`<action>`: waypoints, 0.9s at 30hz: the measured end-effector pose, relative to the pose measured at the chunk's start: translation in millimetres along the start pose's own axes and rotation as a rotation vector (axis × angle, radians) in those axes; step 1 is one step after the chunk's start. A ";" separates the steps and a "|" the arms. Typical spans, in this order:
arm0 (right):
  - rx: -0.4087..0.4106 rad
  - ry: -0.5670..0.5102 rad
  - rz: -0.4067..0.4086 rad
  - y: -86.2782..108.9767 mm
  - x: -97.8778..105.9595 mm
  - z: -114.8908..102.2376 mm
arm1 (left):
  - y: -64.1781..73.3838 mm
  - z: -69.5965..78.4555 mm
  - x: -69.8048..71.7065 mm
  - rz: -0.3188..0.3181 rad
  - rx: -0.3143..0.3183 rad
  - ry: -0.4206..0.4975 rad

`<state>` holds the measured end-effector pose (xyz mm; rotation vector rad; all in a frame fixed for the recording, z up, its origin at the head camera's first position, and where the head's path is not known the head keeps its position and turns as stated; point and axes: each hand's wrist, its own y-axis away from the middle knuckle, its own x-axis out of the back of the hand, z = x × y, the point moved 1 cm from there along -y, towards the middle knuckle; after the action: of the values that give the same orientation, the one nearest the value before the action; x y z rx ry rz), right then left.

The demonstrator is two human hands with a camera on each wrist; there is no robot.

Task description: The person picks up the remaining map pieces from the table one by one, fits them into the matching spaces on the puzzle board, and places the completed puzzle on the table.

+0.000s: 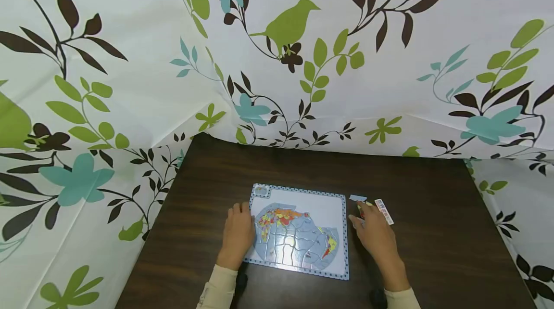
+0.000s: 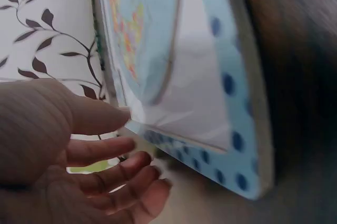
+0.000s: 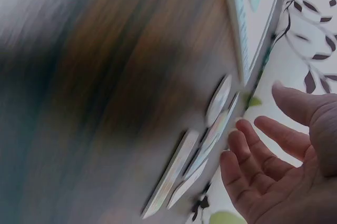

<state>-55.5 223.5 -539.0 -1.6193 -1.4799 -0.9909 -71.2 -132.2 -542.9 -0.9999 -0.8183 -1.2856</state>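
Note:
A world-map jigsaw puzzle with a blue dotted border lies on the dark table, its lower and left map portions filled with pieces and its upper right showing white backing. Beside the board's left edge is my left hand, fingers loosely bent. In the left wrist view its thumb tip overlaps the border. My right hand hovers over loose puzzle pieces right of the board. Its fingers are spread and relaxed, with nothing between them in the right wrist view. The hand partly hides these pieces in the head view.
A small blue piece lies just off the board's upper right. Near the right fingers sits a white strip with printed marks. Leaf-and-bird patterned cloth hangs behind and left of the brown table.

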 end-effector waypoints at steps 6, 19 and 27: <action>-0.078 -0.014 -0.100 -1.1 8.7 13.8 | -1.6 -14.9 -0.4 -0.076 0.123 0.085; -0.034 0.086 -0.059 4.3 -5.2 18.9 | -4.3 -18.9 -1.0 -0.134 0.186 0.113; -0.023 0.095 0.008 8.7 -8.8 19.6 | -5.2 -16.4 -1.6 -0.139 0.215 0.088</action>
<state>-45.8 236.3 -555.8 -1.5716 -1.4022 -1.0687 -77.3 -146.8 -549.7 -0.7214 -0.9483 -1.3184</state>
